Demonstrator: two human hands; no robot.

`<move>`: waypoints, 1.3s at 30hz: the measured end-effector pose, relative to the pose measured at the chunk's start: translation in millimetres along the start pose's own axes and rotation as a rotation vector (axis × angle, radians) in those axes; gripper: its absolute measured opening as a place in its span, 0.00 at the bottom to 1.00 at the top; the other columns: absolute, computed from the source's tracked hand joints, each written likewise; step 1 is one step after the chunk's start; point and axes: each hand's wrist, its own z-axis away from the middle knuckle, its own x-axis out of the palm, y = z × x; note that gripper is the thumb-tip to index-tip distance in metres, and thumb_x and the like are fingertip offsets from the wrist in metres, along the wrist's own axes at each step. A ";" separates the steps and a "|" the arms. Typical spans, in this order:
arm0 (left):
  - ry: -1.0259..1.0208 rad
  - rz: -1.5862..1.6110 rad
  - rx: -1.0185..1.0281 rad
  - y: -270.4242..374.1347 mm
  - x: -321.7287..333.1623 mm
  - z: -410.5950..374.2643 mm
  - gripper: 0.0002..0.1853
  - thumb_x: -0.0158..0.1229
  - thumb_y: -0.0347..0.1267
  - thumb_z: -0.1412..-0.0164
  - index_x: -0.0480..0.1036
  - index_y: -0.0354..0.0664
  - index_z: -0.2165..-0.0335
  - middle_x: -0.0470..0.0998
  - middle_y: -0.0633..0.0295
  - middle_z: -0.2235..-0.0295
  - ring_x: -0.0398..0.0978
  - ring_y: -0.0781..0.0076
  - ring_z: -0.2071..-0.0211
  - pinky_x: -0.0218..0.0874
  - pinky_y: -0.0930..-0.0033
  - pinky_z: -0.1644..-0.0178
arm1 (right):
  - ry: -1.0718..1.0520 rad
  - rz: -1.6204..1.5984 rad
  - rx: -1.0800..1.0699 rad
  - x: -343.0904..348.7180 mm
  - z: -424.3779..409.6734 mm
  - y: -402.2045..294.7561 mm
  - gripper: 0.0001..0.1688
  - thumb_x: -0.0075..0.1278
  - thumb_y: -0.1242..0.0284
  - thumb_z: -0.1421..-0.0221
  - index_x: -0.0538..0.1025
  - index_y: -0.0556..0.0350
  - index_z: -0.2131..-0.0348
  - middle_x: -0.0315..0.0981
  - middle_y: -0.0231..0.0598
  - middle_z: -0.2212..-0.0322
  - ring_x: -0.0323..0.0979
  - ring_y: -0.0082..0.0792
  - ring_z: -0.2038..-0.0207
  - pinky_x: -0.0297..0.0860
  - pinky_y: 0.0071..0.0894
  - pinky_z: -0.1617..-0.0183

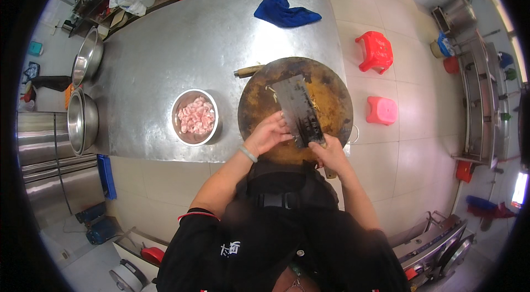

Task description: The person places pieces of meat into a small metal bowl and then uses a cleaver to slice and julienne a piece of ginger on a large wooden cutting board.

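My right hand (329,153) grips the handle of a Chinese cleaver (296,107), whose broad dark blade is held over a round wooden chopping block (258,97). At the blade's left side, my left hand (271,132) has its fingers spread and partly hidden behind the blade; whether they touch it I cannot tell. Thin pale shreds (314,102) lie on the block around the blade. Left of the block, a round metal bowl (174,103) holds sliced raw meat (196,116). A wooden handle (248,71) sticks out by the block's upper left edge.
The block stands at the right end of a steel table (145,52). A blue cloth (285,12) lies at the table's far side. Large metal basins (85,120) stand at its left end. A red stool (376,51) and a pink stool (383,110) are on the floor at right.
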 end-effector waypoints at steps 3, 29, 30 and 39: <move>0.186 -0.339 -0.012 7.0 -5.6 -3.0 0.29 0.47 0.18 0.43 0.67 0.41 0.42 0.76 0.61 0.49 0.73 0.68 0.46 0.64 0.59 0.40 | 0.125 -0.053 -0.001 -12.9 -2.2 -3.7 0.13 0.55 0.69 0.39 0.74 0.65 0.65 0.69 0.35 0.86 0.68 0.24 0.87 0.65 0.29 0.83; 0.448 -1.791 0.500 12.0 20.5 4.6 0.12 0.55 0.22 0.42 0.80 0.42 0.60 0.81 0.53 0.60 0.79 0.49 0.60 0.71 0.56 0.55 | 0.323 1.168 -0.498 -25.7 -78.1 -22.1 0.06 0.49 0.75 0.45 0.71 0.59 0.65 0.78 0.52 0.76 0.80 0.51 0.73 0.76 0.48 0.69; 0.481 -1.802 0.512 15.8 24.2 3.7 0.12 0.56 0.23 0.43 0.80 0.43 0.60 0.81 0.53 0.60 0.78 0.49 0.60 0.71 0.56 0.56 | 0.322 1.214 -0.524 -23.1 -83.6 -21.3 0.06 0.47 0.76 0.44 0.72 0.58 0.65 0.79 0.51 0.76 0.80 0.49 0.73 0.76 0.46 0.70; 0.701 -1.943 0.778 48.8 -9.5 -16.3 0.19 0.54 0.19 0.47 0.73 0.34 0.54 0.72 0.50 0.50 0.71 0.47 0.50 0.64 0.54 0.44 | 0.350 0.994 -0.446 -6.1 -10.5 4.4 0.09 0.50 0.74 0.43 0.72 0.60 0.63 0.78 0.53 0.75 0.80 0.53 0.70 0.76 0.48 0.67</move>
